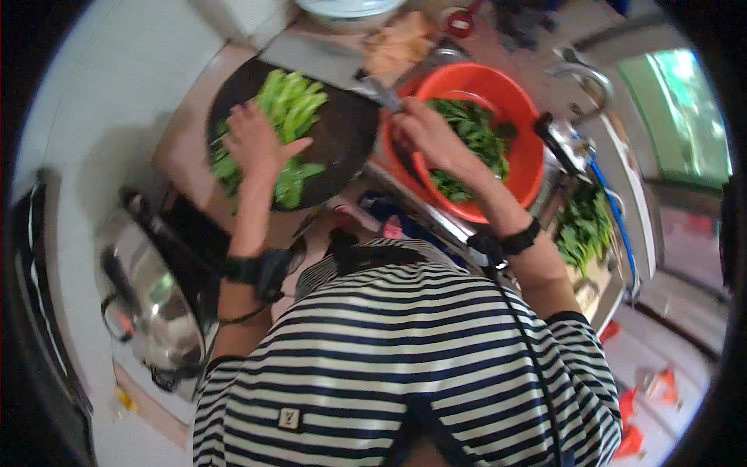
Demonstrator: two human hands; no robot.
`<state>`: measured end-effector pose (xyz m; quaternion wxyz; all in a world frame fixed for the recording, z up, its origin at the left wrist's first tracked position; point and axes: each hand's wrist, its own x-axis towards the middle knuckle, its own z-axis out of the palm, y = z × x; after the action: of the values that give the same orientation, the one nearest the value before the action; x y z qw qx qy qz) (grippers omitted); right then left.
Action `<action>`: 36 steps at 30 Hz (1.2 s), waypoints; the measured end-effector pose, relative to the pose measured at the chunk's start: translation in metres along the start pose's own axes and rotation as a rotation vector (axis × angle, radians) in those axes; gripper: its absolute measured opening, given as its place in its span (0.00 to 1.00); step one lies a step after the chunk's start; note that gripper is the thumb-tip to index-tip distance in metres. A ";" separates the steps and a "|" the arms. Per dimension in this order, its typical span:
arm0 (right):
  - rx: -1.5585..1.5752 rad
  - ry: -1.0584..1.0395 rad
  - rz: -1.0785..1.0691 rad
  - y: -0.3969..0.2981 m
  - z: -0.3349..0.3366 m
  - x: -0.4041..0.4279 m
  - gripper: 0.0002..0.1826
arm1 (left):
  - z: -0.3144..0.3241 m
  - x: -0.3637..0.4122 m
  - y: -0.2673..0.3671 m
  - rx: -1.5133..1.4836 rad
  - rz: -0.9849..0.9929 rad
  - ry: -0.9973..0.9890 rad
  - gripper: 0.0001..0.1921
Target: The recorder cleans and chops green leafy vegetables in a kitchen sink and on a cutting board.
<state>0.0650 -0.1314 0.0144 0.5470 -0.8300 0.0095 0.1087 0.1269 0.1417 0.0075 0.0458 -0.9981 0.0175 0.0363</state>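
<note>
My left hand (257, 140) lies with fingers spread over leafy greens (292, 105) on a round dark cutting board (344, 146). The pale cut stalks point away from me, while leaves show on both sides of the hand. Over the near-left rim of an orange plastic basin (525, 111) is my right hand (429, 131), its fingers bent at the end of a blurred grey, handle-like piece (382, 93). Whether they grip it cannot be told. Beyond the board, a flat grey sheet or blade (315, 58) reaches towards that piece. Dark green leaves (473, 134) fill part of the basin.
A pan with a glass lid (157, 292) stands at the left. At the right are a faucet (589, 87), a blue hose (613, 210) and more leafy greens (583, 227). Crumpled orange-brown material (400, 46) and a pale bowl (350, 7) lie beyond the board.
</note>
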 end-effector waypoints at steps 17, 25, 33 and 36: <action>0.254 0.535 0.331 0.025 -0.117 -0.250 0.18 | 0.038 0.021 -0.021 -0.278 0.085 0.064 0.48; -0.604 1.021 0.716 0.144 -0.117 -0.453 0.16 | 0.055 0.031 -0.031 -0.087 0.189 0.272 0.47; -0.925 0.872 1.013 0.174 -0.111 -0.452 0.13 | 0.047 0.036 -0.034 -0.198 0.237 0.113 0.52; -0.788 0.685 1.180 0.186 -0.124 -0.453 0.17 | 0.050 0.033 -0.034 -0.184 0.269 0.203 0.53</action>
<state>-0.3807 -0.3657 -0.0204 0.0312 -0.8079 0.5772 0.1145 0.1572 0.1792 -0.0413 -0.0531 -0.9853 0.1517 -0.0575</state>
